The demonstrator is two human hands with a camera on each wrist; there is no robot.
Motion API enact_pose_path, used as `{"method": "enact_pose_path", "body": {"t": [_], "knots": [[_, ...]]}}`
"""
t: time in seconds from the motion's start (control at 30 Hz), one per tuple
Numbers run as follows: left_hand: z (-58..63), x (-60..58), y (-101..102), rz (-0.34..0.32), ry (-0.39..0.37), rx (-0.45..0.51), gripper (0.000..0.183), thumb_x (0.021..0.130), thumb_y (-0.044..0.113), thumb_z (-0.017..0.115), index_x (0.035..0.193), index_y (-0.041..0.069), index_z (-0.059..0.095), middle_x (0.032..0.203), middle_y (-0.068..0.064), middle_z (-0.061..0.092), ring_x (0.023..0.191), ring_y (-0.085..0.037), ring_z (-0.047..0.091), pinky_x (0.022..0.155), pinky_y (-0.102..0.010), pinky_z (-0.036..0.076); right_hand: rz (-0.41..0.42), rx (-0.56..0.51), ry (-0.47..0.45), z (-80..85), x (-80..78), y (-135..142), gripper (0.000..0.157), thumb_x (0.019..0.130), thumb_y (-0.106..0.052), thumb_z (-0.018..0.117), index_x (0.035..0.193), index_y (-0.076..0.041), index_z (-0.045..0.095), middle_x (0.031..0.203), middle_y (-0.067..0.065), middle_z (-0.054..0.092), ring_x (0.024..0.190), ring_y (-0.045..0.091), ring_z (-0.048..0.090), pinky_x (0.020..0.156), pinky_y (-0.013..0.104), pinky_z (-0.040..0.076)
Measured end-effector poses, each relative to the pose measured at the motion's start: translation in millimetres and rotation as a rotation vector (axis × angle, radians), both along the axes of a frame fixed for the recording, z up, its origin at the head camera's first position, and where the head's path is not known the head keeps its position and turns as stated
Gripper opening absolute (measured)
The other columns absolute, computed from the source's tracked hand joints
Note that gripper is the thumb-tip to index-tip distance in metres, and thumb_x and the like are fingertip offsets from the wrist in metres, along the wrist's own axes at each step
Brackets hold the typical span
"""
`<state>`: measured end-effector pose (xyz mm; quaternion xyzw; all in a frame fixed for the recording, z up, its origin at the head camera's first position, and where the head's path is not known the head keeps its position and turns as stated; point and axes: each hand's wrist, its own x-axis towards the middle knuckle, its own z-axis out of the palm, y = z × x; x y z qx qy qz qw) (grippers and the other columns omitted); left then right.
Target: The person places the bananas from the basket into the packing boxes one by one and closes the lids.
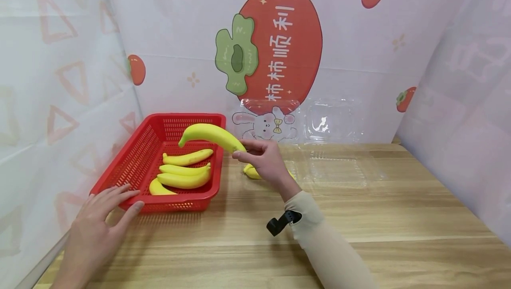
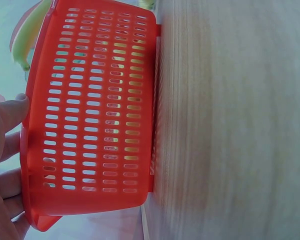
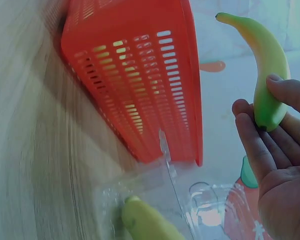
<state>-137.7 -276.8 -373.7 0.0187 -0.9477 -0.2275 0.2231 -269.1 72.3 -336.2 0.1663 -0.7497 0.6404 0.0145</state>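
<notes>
Clearance over the slotted red plastic basket point(image 1: 175, 199) seemed wise for the curved yellow banana point(image 1: 212, 134) the right hand point(image 1: 265, 159) pinched; left hand point(image 1: 97, 223) spread.

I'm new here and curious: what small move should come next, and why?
Probably the right hand should carry its banana to the clear container: it holds that banana higher than the red basket's rim, and another banana already lies in the container.
</notes>
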Motion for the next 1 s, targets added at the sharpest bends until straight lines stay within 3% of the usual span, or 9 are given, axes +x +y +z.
{"method": "enact_pose_path", "body": {"t": [0.23, 0.5, 0.83, 1.0], "knots": [[-0.3, 0.5, 0, -0.002, -0.001, -0.002, 0.058, 0.094, 0.039, 0.08, 0.143, 0.011, 0.066, 0.15, -0.026, 0.06, 0.139, -0.049, 0.047, 0.105, -0.084, 0.041, -0.031, 0.03, 0.0, -1.4, -1.0, 21, 0.041, 0.094, -0.031, 0.083, 0.133, -0.019, 0.076, 0.12, 0.008, 0.079, 0.11, 0.033, 0.077, 0.099, 0.04, 0.065], [0.1, 0.2, 0, 0.003, -0.005, -0.003, 0.058, 0.095, 0.039, 0.079, 0.143, 0.012, 0.066, 0.15, -0.026, 0.059, 0.139, -0.049, 0.047, 0.107, -0.084, 0.04, -0.078, 0.067, -0.001, 1.4, -2.0, 46, 0.043, 0.094, -0.034, 0.083, 0.133, -0.017, 0.075, 0.119, 0.009, 0.081, 0.106, 0.021, 0.076, 0.095, 0.034, 0.064], [0.3, 0.4, 1, 0.003, 0.0, -0.002, 0.058, 0.094, 0.04, 0.08, 0.143, 0.012, 0.066, 0.15, -0.026, 0.06, 0.138, -0.049, 0.048, 0.105, -0.084, 0.041, -0.109, 0.101, -0.009, 0.7, -5.2, 82, 0.047, 0.093, -0.033, 0.084, 0.134, -0.013, 0.074, 0.122, 0.012, 0.079, 0.111, 0.028, 0.077, 0.096, 0.029, 0.064], [0.4, 0.4, 1, 0.005, -0.004, -0.002, 0.058, 0.094, 0.041, 0.08, 0.143, 0.012, 0.066, 0.15, -0.026, 0.06, 0.138, -0.05, 0.048, 0.105, -0.084, 0.041, -0.125, 0.099, 0.017, -4.5, -7.9, 98, 0.046, 0.095, -0.032, 0.082, 0.134, -0.01, 0.073, 0.122, 0.016, 0.079, 0.108, 0.025, 0.078, 0.096, 0.034, 0.065]]}}
